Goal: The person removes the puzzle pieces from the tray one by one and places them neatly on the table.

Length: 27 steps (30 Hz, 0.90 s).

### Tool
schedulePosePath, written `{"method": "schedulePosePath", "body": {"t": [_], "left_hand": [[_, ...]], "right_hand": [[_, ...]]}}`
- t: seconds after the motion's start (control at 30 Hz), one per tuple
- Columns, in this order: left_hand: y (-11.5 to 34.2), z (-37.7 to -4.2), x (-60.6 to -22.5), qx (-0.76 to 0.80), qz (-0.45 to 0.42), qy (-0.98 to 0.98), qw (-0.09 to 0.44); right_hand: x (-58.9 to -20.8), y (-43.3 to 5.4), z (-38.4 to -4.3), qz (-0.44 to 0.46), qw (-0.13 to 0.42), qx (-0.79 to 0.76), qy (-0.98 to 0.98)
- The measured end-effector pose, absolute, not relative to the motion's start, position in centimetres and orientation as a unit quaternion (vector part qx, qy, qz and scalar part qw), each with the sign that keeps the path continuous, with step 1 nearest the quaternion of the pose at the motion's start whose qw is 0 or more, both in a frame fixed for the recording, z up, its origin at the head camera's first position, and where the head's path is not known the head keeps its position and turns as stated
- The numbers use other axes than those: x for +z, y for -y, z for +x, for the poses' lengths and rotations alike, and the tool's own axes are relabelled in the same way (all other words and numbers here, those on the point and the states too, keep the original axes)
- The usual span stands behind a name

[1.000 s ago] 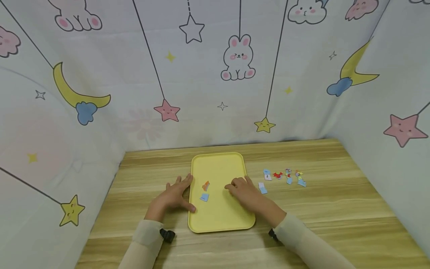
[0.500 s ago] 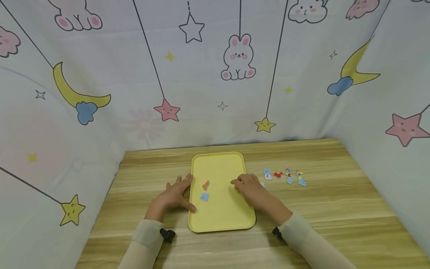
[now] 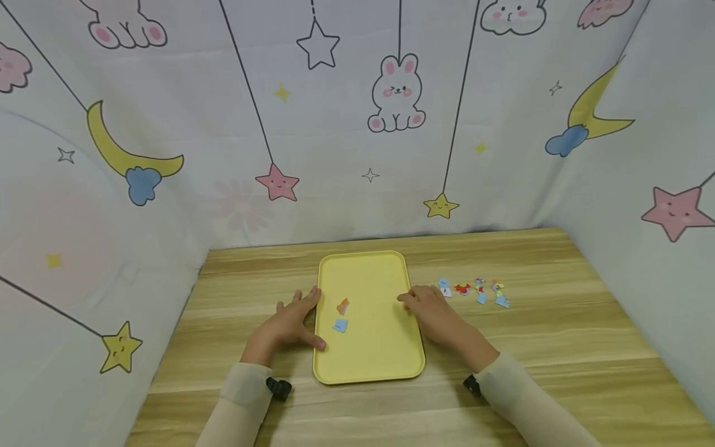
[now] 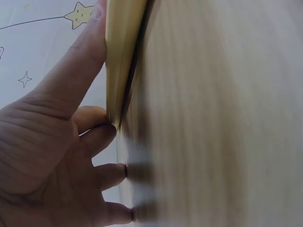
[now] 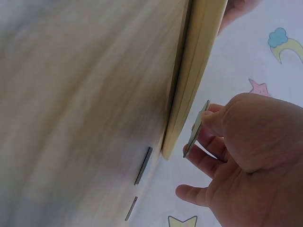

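My left hand (image 3: 287,324) is spread along the left side of a yellow tray (image 3: 368,366). Its thumb touches the rim, and in the left wrist view the other fingertips reach down to the tray edge and table. My right hand (image 3: 432,313) is over the tray's right edge. Thumb and fingers there pinch a thin flat puzzle piece (image 5: 195,132), seen edge-on in the right wrist view, its print hidden. Two pieces lie on the tray's left half: an orange one (image 3: 342,306) and, just below it, a light blue one (image 3: 340,325).
Right of the tray, on the wooden table (image 3: 558,335), lie more puzzle pieces: a blue-and-white one (image 3: 444,287) partly behind my hand, a red one (image 3: 462,289), and several mixed-colour ones. A printed white curtain (image 3: 346,136) encloses the back and sides.
My right hand has moved rightward from over the tray to its right edge, covering a loose piece on the table. The left hand and the two pieces on the tray have stayed put.
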State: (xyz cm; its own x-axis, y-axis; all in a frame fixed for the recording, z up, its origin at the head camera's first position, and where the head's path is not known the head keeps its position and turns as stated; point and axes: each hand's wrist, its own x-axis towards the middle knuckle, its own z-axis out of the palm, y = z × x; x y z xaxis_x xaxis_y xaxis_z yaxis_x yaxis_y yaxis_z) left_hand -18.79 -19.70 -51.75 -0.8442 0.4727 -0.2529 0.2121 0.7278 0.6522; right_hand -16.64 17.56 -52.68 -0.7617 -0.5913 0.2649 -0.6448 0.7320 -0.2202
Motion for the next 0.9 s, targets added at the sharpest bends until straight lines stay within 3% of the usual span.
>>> {"method": "schedulePosePath", "body": {"t": [0.47, 0.9], "left_hand": [[19.7, -19.0, -51.7, 0.314, 0.189, -0.907, 0.208], [19.8, -18.8, -51.8, 0.309, 0.193, -0.907, 0.21]], "right_hand": [[-52.8, -19.9, -16.3, 0.312, 0.086, 0.16, 0.933], [-53.1, -22.5, -16.0, 0.314, 0.118, 0.149, 0.93]]}}
